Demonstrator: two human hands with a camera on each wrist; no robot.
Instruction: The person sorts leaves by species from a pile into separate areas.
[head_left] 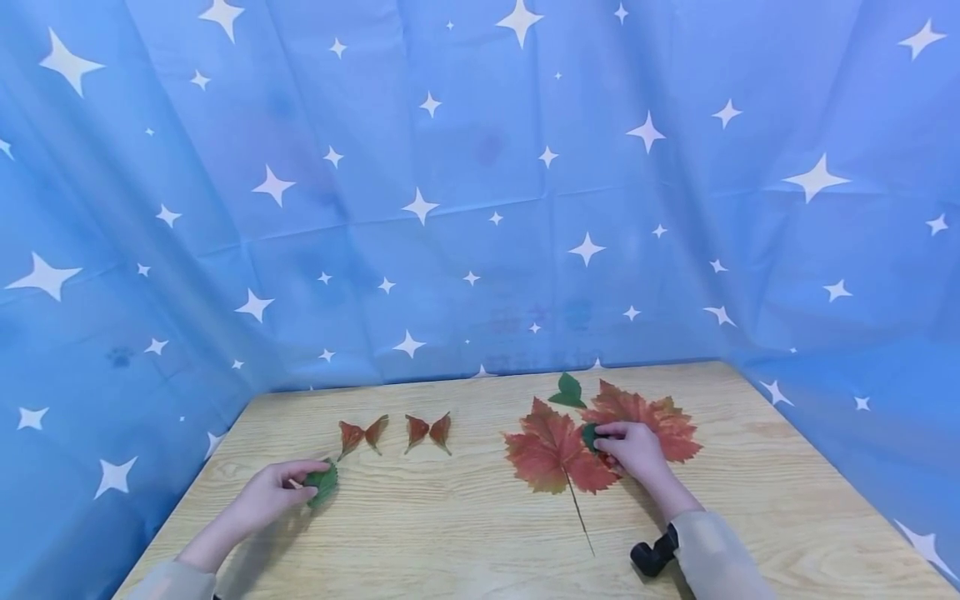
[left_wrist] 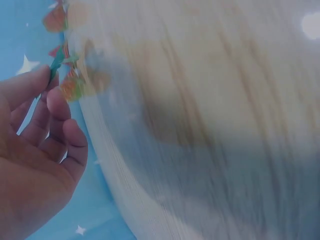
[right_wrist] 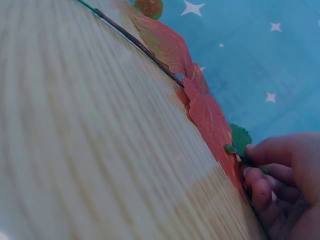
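Between right fingers (head_left: pixel 617 428), green leaf (head_left: pixel 588 437), partly hidden

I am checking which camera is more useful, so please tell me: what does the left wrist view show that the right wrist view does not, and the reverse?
Only the left wrist view shows the left hand, pinching a green leaf.

Only the right wrist view shows the right hand, pinching another green leaf, and a large red leaf with a dark stem.

Both show small reddish foliage, the wooden table and the blue backdrop with white stars.
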